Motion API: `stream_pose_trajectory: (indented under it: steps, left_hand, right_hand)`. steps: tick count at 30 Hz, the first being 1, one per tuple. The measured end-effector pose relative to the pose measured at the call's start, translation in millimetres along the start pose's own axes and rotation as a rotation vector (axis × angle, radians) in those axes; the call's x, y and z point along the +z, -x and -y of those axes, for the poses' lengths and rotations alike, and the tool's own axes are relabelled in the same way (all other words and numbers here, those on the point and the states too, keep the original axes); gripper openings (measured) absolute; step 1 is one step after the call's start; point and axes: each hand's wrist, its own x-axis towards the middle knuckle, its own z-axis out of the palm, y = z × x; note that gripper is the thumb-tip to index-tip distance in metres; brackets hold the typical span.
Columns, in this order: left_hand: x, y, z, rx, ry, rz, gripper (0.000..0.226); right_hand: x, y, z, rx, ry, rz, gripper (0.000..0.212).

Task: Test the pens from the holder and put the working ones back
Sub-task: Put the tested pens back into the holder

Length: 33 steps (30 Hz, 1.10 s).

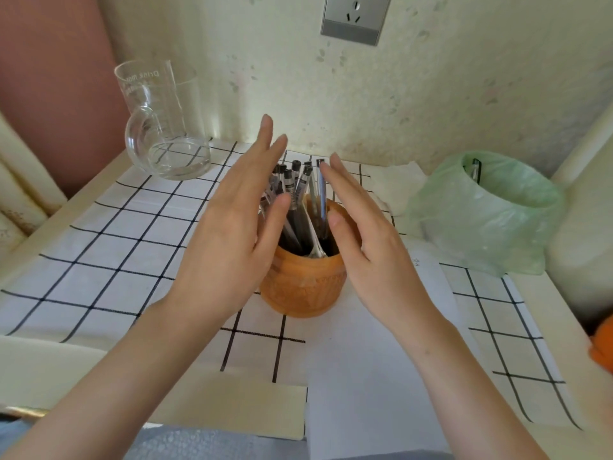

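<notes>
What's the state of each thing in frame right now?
pen holder: upright, full of pens
pens: standing in holder, caps up
left hand: open, empty
right hand: open, empty
glass pitcher: upright, empty
bin: open, green liner, one pen inside
paper sheet: flat, no marks seen

This looks like a home, a small corner set up for writing. A cream worktop (49, 363) stands against papered wall with a faint leaf print and a grey wall socket (355, 19). On it lie a grid-patterned cloth (109, 247), a glass jug (162, 124), a small bin lined with a green bag (491, 214) and an orange pen holder (303, 290).
</notes>
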Motion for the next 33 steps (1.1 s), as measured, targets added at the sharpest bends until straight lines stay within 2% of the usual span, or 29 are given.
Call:
stream_pose_trajectory:
  steps: [4,8,11,13,16,19,22,24,28,31,32,33]
  left_hand:
    - [4,0,-2,-0.057,0.163,0.071,0.059]
    - [11,-1,-2,-0.081,0.180,0.031,0.065]
    - [15,2,-5,-0.116,0.340,0.037,0.076]
    - [15,2,-6,-0.180,0.461,-0.010,0.085]
    - [18,-1,-7,-0.310,0.430,-0.036,0.092]
    - [22,-5,-3,-0.432,0.409,-0.020,0.069]
    - [25,-12,0,-0.479,0.250,-0.061,0.032]
    - [26,-14,1,-0.506,0.228,-0.122,0.024]
    - [29,-15,-4,-0.489,0.208,-0.137,0.029]
    - [31,-16,-11,-0.432,0.311,-0.028,0.065]
    - [32,-15,-14,-0.426,0.364,0.009,0.067]
    - [33,-15,-15,-0.428,0.417,0.036,0.060]
  right_hand:
    - [3,0,2,0.051,-0.014,0.038,0.052]
    - [4,1,2,0.087,-0.019,0.015,0.047]
    - [3,2,2,0.198,-0.118,-0.002,0.048]
    - [-2,4,3,0.297,-0.247,0.078,0.062]
    - [-12,9,-1,0.366,-0.319,0.268,0.100]
    - [-12,11,-7,0.377,-0.260,0.360,0.124]
    - [-6,12,-7,0.360,-0.160,0.288,0.127]
    - [-3,14,-4,0.343,-0.116,0.240,0.126]
    - [4,20,2,0.323,-0.068,0.128,0.125]
    - [7,21,-2,0.321,-0.058,0.035,0.122]
    - [6,21,-5,0.328,-0.071,0.000,0.121]
    - [5,20,-8,0.340,-0.093,-0.037,0.121]
